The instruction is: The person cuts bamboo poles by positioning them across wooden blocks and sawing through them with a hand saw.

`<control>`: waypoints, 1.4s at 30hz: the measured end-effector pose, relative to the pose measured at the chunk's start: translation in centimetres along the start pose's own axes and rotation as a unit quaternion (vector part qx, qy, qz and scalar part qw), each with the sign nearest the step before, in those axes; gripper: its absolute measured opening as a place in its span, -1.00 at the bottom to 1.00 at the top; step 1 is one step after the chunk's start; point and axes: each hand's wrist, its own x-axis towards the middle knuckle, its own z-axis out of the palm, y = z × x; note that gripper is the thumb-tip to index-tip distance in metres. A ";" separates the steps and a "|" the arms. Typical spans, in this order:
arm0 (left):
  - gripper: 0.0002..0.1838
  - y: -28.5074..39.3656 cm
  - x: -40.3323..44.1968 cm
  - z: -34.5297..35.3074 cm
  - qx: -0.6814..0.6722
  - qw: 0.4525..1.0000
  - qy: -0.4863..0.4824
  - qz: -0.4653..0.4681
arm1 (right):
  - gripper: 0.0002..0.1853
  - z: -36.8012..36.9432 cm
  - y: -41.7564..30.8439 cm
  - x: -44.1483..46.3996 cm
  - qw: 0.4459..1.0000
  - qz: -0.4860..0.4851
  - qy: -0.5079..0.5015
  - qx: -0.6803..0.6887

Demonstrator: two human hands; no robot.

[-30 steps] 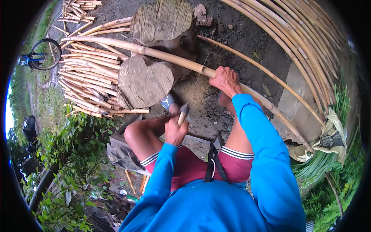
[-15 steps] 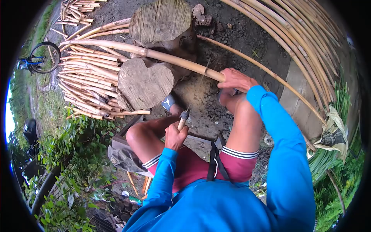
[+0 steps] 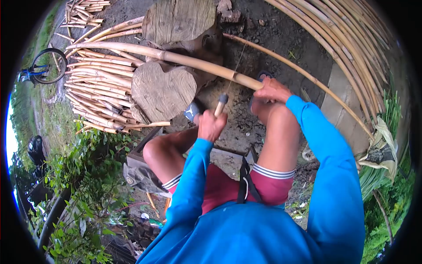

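My left hand (image 3: 212, 125) is closed around the pale handle of a long-bladed knife (image 3: 222, 100) with a dark collar. Its thin blade is seen nearly edge-on and crosses the bamboo pole (image 3: 193, 63) near its right end. Whether the blade touches the pole, I cannot tell. My right hand (image 3: 273, 90) grips that end of the pole, above my right knee. To the left, the pole passes between two cut wooden stumps (image 3: 165, 93), over the near one's top edge.
Cut bamboo lengths (image 3: 99, 86) are piled left of the stumps. Long bamboo poles (image 3: 334, 39) lie at the upper right, near a pale sack (image 3: 383, 152). Another thin pole (image 3: 292, 66) crosses the ground. A bicycle wheel (image 3: 34, 66) and leafy plants (image 3: 83, 176) are on the left.
My left hand has moved up and to the right with the knife, bringing the blade across the pole. My right hand and the pole's end have shifted slightly right.
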 end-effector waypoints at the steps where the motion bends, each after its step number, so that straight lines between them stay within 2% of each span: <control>1: -0.67 0.0 -1.4 -0.8 -0.012 1.000 0.010 0.013 | -0.53 0.0 -0.8 0.3 0.998 0.057 -0.013 -0.032; 3: -0.63 -3.1 -7.1 -1.9 -0.017 0.999 0.010 0.029 | -0.53 0.0 0.2 0.3 0.999 0.046 -0.009 -0.027; 4: -0.63 -3.1 -9.3 -2.9 -0.054 0.998 -0.021 -0.035 | -0.54 0.3 0.4 0.6 0.998 0.044 -0.018 -0.028; 6: -0.72 -2.1 -9.3 -2.1 -0.078 0.997 0.019 -0.016 | -0.55 0.6 0.9 0.8 0.998 0.043 -0.029 -0.027; 10: -0.70 0.8 0.0 -0.2 -0.024 0.999 0.008 -0.038 | -0.57 0.8 -0.2 0.4 0.998 0.049 -0.029 -0.022; 11: -0.70 1.0 -1.4 -1.1 0.049 0.987 0.036 0.151 | -0.57 0.6 -0.3 0.4 0.998 0.051 -0.026 -0.022; 12: -0.70 -0.8 -3.3 -1.4 0.031 0.995 0.014 0.091 | -0.57 0.4 -0.4 0.4 0.998 0.054 -0.023 -0.022; 13: -0.70 -1.7 -6.1 -2.1 -0.014 0.997 0.032 0.075 | -0.57 0.2 -0.5 0.6 0.997 0.058 -0.024 -0.036; 14: -0.71 -1.7 -9.0 -3.3 -0.066 0.998 0.014 -0.002 | -0.57 0.4 -0.3 0.7 0.997 0.064 -0.025 -0.046; 16: -0.70 -2.0 -10.6 -3.2 -0.070 0.996 -0.011 -0.049 | -0.57 1.0 1.1 0.9 0.999 0.033 -0.012 -0.035; 17: -0.62 -1.7 -8.9 -3.0 0.001 0.999 -0.020 -0.030 | -0.57 0.9 0.8 0.6 0.999 0.029 -0.020 -0.026; 18: -0.64 -0.7 -6.5 -1.6 -0.056 0.998 0.037 -0.001 | -0.56 0.5 0.4 0.7 0.999 0.023 -0.024 -0.019; 19: -0.61 1.1 -3.2 -1.0 -0.021 0.999 0.046 0.003 | -0.56 0.4 0.2 0.9 0.999 0.021 -0.023 -0.022; 20: -0.60 -0.8 1.7 1.4 0.010 0.999 0.014 -0.051 | -0.56 0.9 0.1 1.1 0.999 0.042 -0.016 -0.008; 22: -0.62 0.3 0.8 -0.1 0.039 0.999 -0.004 -0.021 | -0.56 1.0 0.2 0.8 0.998 0.065 -0.012 -0.003; 24: -0.64 -0.4 -6.1 -2.7 -0.054 0.998 -0.009 -0.006 | -0.54 0.7 0.2 1.0 0.996 0.078 -0.022 -0.038; 26: -0.69 -1.0 -10.0 -3.5 -0.101 0.994 -0.008 -0.040 | -0.56 0.7 0.3 0.6 0.998 0.067 -0.009 -0.017; 27: -0.71 -1.0 -8.9 -2.7 -0.083 0.996 0.015 0.001 | -0.57 0.4 0.1 0.5 0.998 0.064 -0.023 -0.012; 28: -0.68 0.4 -6.2 -2.1 -0.065 0.997 0.009 -0.043 | -0.57 0.2 -0.3 0.7 0.998 0.054 -0.039 -0.013; 29: -0.61 2.2 -2.5 -1.7 -0.075 0.997 -0.005 -0.037 | -0.58 0.4 0.0 0.8 0.998 0.056 -0.024 -0.011; 30: -0.62 -0.5 2.4 1.1 0.021 0.998 -0.003 -0.060 | -0.58 0.4 -0.3 0.8 0.998 0.055 -0.022 -0.014; 32: -0.66 1.0 0.6 -0.3 0.014 0.999 -0.019 -0.023 | -0.58 0.3 -0.7 0.7 0.995 0.095 -0.025 -0.024; 34: -0.70 -0.4 -5.9 -2.1 -0.026 0.997 0.041 0.056 | -0.59 -0.4 -0.8 0.9 0.995 0.095 -0.025 -0.019; 36: -0.54 -3.2 -9.8 -2.3 -0.068 0.997 -0.003 0.036 | -0.59 0.2 -0.8 0.7 0.994 0.102 -0.037 -0.001; 37: -0.68 -2.6 -8.4 -0.9 -0.069 0.990 0.107 0.054 | -0.60 0.1 -0.8 0.7 0.994 0.102 -0.035 -0.015; 38: -0.69 -0.7 -5.6 -1.7 -0.030 0.999 0.015 -0.028 | -0.61 0.1 -1.1 0.8 0.994 0.098 -0.037 -0.033; 39: -0.71 -0.1 -1.3 -0.8 -0.004 0.999 -0.019 -0.034 | -0.63 0.3 -1.2 1.0 0.991 0.122 -0.032 -0.032; 41: -0.71 1.2 1.4 -0.2 0.140 0.989 -0.005 0.057 | -0.63 1.0 -0.5 0.2 0.994 0.101 -0.018 -0.023; 42: -0.71 2.2 0.4 -1.2 0.088 0.994 -0.019 0.069 | -0.64 0.6 -0.3 0.4 0.996 0.086 -0.004 -0.017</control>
